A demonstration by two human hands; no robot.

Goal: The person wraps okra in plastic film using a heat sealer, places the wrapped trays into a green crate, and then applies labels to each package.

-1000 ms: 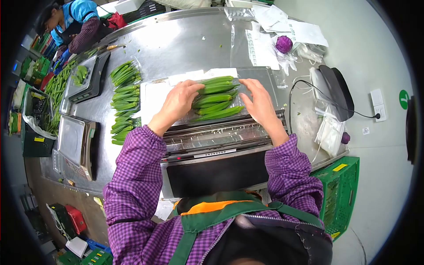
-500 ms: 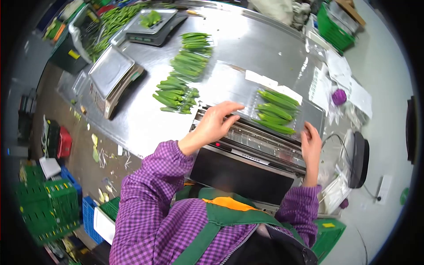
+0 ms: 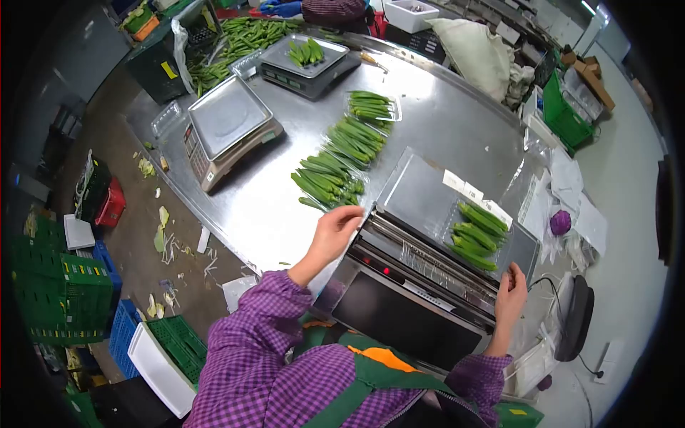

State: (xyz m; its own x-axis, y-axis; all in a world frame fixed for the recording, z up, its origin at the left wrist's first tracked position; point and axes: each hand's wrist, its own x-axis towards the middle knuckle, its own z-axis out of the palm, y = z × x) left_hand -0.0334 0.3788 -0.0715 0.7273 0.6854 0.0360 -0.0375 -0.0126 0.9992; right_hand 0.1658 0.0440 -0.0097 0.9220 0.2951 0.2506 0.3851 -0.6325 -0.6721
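Observation:
My left hand (image 3: 332,237) is at the left end of the wrapping machine (image 3: 414,303), with its fingers bent and thumb slightly apart. At the machine's right end is my right hand (image 3: 511,297), its fingers loosely curled upward; I see nothing held in either hand. A clear tray of okra (image 3: 477,235) lies on the machine's dark top plate (image 3: 417,187), nearer my right hand. Clear film (image 3: 435,262) stretches along the rollers between my hands. Left of the machine, several okra packs (image 3: 354,141) lie in a row on the steel table (image 3: 446,93).
Two scales stand on the left: a bare-topped one (image 3: 230,118) and one holding okra (image 3: 305,53). Loose okra (image 3: 246,43) is heaped behind them. A knife (image 3: 374,63) lies near the back edge. Another person's blue-gloved hand (image 3: 285,8) shows at the top. Green crates (image 3: 75,285) stand lower left.
The camera view has shifted, so the table sits further right and lower. My left hand has moved away from the film to the machine's left end; my right hand stays by the right end.

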